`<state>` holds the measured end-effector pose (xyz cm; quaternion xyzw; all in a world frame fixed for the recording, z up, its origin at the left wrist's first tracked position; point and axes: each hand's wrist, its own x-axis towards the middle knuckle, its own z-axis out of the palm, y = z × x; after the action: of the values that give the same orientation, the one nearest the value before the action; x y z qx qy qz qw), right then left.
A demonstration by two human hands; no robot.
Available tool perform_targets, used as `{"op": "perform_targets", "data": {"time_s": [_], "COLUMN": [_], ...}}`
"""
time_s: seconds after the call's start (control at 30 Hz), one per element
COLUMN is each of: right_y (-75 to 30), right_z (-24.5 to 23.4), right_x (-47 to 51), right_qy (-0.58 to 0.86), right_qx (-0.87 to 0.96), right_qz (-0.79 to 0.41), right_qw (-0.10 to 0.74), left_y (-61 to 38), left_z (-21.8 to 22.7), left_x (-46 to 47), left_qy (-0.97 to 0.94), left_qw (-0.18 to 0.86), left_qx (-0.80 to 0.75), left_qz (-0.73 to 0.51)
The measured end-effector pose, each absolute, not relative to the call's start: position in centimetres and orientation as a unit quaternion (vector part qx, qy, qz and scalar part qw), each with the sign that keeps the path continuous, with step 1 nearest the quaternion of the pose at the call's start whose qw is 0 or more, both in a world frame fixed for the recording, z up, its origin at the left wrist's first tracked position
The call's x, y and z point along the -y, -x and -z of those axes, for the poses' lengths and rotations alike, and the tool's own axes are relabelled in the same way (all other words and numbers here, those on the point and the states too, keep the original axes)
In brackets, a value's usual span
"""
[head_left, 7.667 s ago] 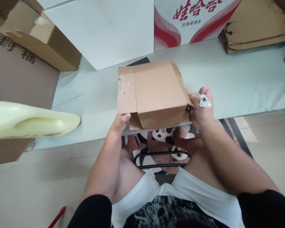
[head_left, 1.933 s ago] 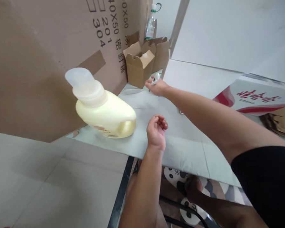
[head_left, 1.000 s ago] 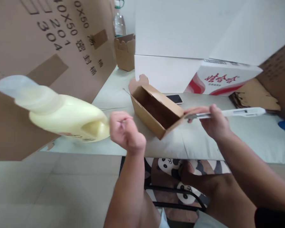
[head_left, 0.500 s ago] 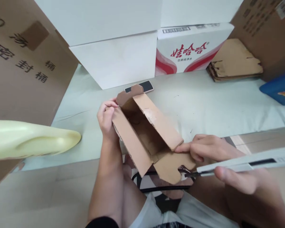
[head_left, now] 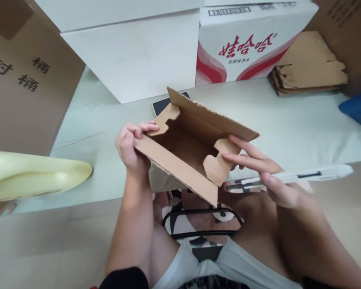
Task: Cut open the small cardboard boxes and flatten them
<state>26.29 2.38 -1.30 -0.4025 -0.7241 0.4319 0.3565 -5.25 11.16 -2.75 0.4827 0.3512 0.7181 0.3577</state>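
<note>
Pale green cloth (head_left: 289, 116) runs across the whole working surface, tiled floor below its near edge; far left, a big printed carton (head_left: 21, 112) stands tall, and the pale yellow bottle (head_left: 36, 172) noses in just in front of it; next along, a plain white box (head_left: 144, 56) stands at the back.

And here's my left hand (head_left: 130, 146), fingers hooked over the notched end flap, gripping the left corner of the small cardboard box (head_left: 176, 158); the box sits mid-view at the cloth's front edge, tilted, mouth up, long flaps spread; whether it rests on the cloth, I can't tell; a phone (head_left: 160, 106) lies partly hidden behind it.

Over to my right hand (head_left: 267, 165); two fingers press the other notched flap while the thumb side grasps a white cutter (head_left: 307, 176); its tip is blurred, so I can't tell if any blade is out; if one is, a slip of those shared fingers could, I reckon, nick card or skin; a loose left grip could let the box twist.

Behind, the red-and-white carton (head_left: 243, 50); then flattened cardboard (head_left: 313, 68); last, something blue (head_left: 359, 107).
</note>
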Motion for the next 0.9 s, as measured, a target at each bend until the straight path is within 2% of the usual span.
{"op": "perform_targets", "data": {"time_s": [0.07,0.13,0.33,0.53,0.77,0.9], "right_y": [-26.1,-26.0,-25.5,-24.7,-24.2,-23.6], "right_z": [2.0,2.2,2.5,3.0,3.5,3.4], "right_x": [-3.0,-3.2,-2.7,-3.2,-4.0,-3.4], "right_qy": [0.398,0.390,0.381,0.371,0.324,0.295], "right_qx": [0.733,0.723,0.588,0.616,0.734,0.645], "right_qz": [-0.437,-0.446,-0.434,-0.487,-0.387,-0.497], "right_qw": [0.337,0.356,0.566,0.496,0.455,0.499], "left_y": [5.2,5.2,4.9,4.8,4.7,5.3], "left_z": [2.9,3.1,3.7,4.4,5.0,5.5], "left_x": [-11.3,-11.4,-11.3,-11.3,-11.1,-11.1], "left_qy": [-0.488,-0.492,-0.498,-0.508,-0.537,-0.592], "left_qw": [0.363,0.355,0.329,0.284,0.262,0.210], "left_qx": [-0.357,-0.364,-0.371,-0.398,-0.433,-0.458], "left_qz": [-0.709,-0.707,-0.711,-0.709,-0.675,-0.629]}}
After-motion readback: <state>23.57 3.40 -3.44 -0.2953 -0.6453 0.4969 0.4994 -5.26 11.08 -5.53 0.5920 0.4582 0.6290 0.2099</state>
